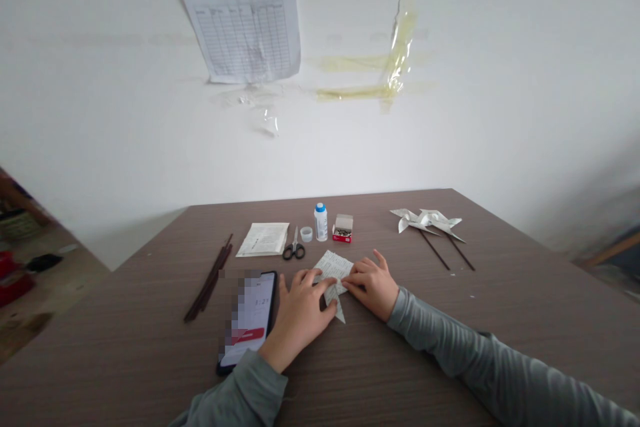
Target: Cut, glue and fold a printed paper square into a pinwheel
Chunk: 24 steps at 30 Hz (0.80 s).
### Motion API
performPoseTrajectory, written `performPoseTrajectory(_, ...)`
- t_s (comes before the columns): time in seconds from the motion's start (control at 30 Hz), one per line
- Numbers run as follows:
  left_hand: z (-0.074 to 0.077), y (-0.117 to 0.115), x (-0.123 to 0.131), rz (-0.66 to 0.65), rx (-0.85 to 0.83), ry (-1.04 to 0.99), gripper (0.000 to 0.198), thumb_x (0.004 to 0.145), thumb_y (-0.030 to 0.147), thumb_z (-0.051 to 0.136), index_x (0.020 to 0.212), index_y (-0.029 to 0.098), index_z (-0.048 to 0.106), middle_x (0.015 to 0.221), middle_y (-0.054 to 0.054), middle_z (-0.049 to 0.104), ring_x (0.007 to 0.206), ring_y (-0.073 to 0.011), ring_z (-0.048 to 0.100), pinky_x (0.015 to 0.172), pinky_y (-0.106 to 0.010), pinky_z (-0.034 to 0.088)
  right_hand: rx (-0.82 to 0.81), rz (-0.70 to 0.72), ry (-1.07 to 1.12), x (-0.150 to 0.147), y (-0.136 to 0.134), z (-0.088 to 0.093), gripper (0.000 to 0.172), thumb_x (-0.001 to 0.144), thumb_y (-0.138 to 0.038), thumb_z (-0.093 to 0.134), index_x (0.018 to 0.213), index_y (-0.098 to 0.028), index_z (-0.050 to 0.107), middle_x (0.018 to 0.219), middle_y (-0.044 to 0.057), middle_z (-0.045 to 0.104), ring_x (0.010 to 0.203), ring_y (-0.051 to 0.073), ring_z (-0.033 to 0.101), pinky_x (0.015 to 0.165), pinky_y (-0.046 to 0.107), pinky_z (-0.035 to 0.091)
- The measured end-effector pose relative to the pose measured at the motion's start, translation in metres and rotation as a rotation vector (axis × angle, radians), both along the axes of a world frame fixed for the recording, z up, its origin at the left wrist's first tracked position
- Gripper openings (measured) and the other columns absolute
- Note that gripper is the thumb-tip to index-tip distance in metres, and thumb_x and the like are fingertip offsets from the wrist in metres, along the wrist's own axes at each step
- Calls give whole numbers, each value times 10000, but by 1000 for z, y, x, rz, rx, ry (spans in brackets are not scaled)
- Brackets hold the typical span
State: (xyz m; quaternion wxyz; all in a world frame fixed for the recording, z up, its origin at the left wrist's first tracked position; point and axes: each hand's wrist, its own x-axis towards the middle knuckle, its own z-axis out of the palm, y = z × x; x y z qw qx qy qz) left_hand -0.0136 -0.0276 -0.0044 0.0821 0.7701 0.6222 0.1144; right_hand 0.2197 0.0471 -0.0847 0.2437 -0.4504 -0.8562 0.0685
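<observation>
A piece of printed paper with cut flaps lies on the table between my two hands. My left hand rests over its left side, with thumb and fingers curved around a pointed flap. From the right, my right hand pinches the paper's edge with thumb and forefinger, the other fingers curled or raised. Just beyond the paper stand a white glue bottle with a blue cap and a small open red box of small metal pieces. Black-handled scissors lie beside a small translucent cup.
A phone lies left of my left hand, close to the wrist. Farther left are several dark sticks and a stack of printed paper. Two paper pinwheels on sticks lie at the right. A white wall rises behind the table.
</observation>
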Motion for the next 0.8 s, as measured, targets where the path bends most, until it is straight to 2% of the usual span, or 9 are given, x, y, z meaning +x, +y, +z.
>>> performPoseTrajectory(0.13,5,-1,1,-4,-17,24,485,1136,220,858,1583,375,965,1780,-158,844,1712,-521,722,1508,-1000,370,-34,-17,-14,-2,-3,5,213,1210,-326,841,1201,-416,1034,1153,80,959,1248,385,882,1519,891,399)
performPoseTrajectory(0.3,6,0,3,20,-68,51,509,1148,232,839,1619,395,942,1847,-143,803,1774,-497,678,1527,-968,372,12,-32,4,-4,-8,8,278,1220,-297,812,1338,-428,1026,1191,80,978,1257,380,894,1502,879,429)
performPoseTrajectory(0.47,1,1,3,34,-28,28,524,1117,226,875,1601,415,943,1784,-121,847,1731,-492,715,1535,-947,396,-5,-38,-26,-6,-10,10,260,1231,-287,816,1266,-412,1042,1187,75,965,1248,359,884,1517,867,405)
performPoseTrajectory(0.63,0,0,4,29,-27,15,488,1130,212,845,1580,370,948,1779,-136,846,1728,-498,709,1532,-971,367,14,-34,-36,-5,-11,10,241,1248,-286,820,1296,-379,1037,1186,73,956,1255,333,859,1509,866,421)
performPoseTrajectory(0.8,3,-2,5,40,-22,28,459,1144,216,842,1554,381,967,1795,-127,841,1730,-486,707,1549,-931,368,21,-27,-42,-5,-10,10,246,1221,-282,837,1229,-425,1037,1170,71,963,1240,351,870,1491,889,435)
